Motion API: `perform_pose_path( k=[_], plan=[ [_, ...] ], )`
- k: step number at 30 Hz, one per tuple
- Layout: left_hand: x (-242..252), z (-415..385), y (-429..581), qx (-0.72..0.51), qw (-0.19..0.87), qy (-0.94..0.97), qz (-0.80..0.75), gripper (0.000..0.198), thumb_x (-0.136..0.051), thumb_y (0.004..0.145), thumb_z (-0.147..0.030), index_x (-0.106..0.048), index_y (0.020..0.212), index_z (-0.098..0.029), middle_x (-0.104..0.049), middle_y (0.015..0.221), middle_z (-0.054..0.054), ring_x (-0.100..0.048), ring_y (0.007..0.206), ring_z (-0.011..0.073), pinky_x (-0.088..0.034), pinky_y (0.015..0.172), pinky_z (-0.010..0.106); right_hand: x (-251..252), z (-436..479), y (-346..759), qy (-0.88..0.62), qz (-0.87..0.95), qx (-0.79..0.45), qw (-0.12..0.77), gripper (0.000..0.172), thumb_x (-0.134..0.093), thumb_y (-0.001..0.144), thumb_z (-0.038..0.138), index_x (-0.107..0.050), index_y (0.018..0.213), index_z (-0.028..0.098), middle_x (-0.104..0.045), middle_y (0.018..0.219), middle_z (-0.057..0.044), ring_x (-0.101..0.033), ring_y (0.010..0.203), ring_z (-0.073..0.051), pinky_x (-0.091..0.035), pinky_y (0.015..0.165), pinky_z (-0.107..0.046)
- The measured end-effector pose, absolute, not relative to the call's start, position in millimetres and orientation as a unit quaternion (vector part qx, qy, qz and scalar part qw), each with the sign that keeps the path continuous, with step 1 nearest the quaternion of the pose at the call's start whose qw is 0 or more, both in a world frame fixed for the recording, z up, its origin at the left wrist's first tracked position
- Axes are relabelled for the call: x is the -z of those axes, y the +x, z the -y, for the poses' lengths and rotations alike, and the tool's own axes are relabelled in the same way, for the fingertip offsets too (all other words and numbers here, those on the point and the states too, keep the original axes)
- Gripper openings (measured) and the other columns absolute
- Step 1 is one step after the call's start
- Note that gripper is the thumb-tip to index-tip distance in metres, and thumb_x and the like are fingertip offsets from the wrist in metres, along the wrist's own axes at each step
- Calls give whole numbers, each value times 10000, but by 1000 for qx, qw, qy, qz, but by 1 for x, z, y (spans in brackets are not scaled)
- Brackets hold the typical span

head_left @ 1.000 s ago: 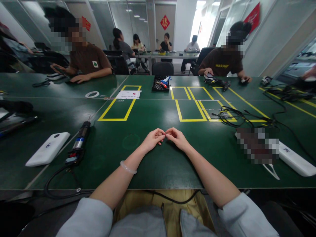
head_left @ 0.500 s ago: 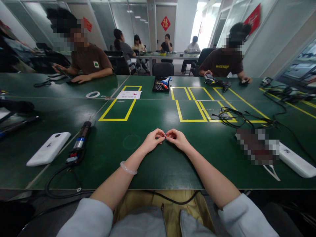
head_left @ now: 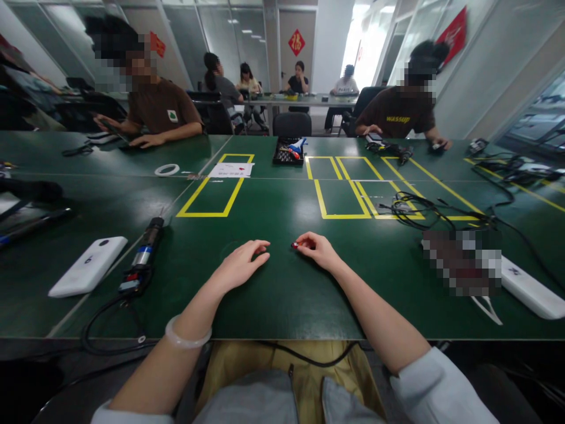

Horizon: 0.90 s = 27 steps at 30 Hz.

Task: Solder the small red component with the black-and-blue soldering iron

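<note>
Between the thumb and fingertips of my right hand (head_left: pixel 318 250) is a small red item (head_left: pixel 294 245), too small to name by kind. It is held just above or on the green table (head_left: pixel 282 306); which of the two I cannot tell. My left hand (head_left: pixel 242 263) is apart from it, a short way to the left, palm side down. Its thumb and fingers are apart with nothing between them. A pale bracelet (head_left: pixel 189 341) circles my left wrist.
A black tray (head_left: pixel 277 158) with tools stands ahead. Yellow tape rectangles (head_left: pixel 346 216) mark the table. To my left lie a black cylindrical tool (head_left: pixel 148 241) and a white power bank (head_left: pixel 88 265); to my right, tangled cables (head_left: pixel 415 209) and another white device (head_left: pixel 529 288). Two people sit opposite.
My left hand has let go of the small red item and moved left, its fingers opening. The item stays in my right hand, which has hardly moved.
</note>
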<state>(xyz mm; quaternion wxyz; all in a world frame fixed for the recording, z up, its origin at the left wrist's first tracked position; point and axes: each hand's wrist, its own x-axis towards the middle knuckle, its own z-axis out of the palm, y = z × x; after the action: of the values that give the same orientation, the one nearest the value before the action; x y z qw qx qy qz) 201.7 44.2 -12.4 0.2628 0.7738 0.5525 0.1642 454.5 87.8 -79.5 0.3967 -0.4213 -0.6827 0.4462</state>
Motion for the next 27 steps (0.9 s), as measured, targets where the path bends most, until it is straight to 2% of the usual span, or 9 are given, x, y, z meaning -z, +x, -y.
perform_pose_path(
  k=[5,9,13,16,18,22,27],
  plan=[
    [9,-27,121,-95,52,726,-679,545,-393,866,-520,-494,1309,-219,-519,1352,84,-464,1233,285,-358,1029,413,80,-87,454,-423,681,-447,396,247,-664,744,318,-627,926,155,-586,691,11,-497,593,-109,-411,582,-244],
    [22,-11,39,-43,-71,604,-792,648,-434,831,-534,-339,1392,-224,-454,1429,94,-416,1273,338,-369,1001,469,81,-88,453,-424,673,-452,403,267,-673,733,323,-621,936,157,-581,684,16,-493,589,-107,-412,583,-245],
    [36,5,-25,15,-29,559,-829,762,-397,776,-620,-274,1391,-187,-456,1419,123,-435,1268,347,-389,992,457,83,-88,453,-421,670,-458,406,274,-674,734,310,-614,946,148,-570,694,18,-485,588,-101,-405,590,-245],
    [41,9,-47,13,7,584,-811,732,-358,775,-609,-310,1348,-156,-481,1387,131,-440,1275,322,-383,1017,408,83,-89,453,-419,673,-458,404,268,-674,737,307,-611,939,142,-565,699,20,-481,586,-98,-398,591,-244],
    [41,7,-49,1,7,600,-800,671,-379,776,-584,-339,1312,-181,-522,1345,110,-441,1273,318,-388,1011,418,83,-88,452,-418,674,-458,402,266,-674,738,309,-610,936,143,-563,693,22,-480,584,-98,-396,589,-243],
    [33,0,-26,9,10,569,-822,572,-476,747,-557,-449,1207,-218,-585,1244,116,-535,1152,349,-465,871,470,80,-87,452,-421,674,-456,400,258,-669,737,316,-608,926,152,-558,677,28,-477,580,-100,-395,581,-239],
    [18,-6,33,12,24,569,-822,597,-462,753,-621,-525,1162,-192,-533,1235,197,-616,987,381,-501,733,476,78,-86,451,-410,679,-453,407,231,-663,741,305,-593,914,168,-554,695,29,-464,585,-100,-387,584,-235]
  ],
)
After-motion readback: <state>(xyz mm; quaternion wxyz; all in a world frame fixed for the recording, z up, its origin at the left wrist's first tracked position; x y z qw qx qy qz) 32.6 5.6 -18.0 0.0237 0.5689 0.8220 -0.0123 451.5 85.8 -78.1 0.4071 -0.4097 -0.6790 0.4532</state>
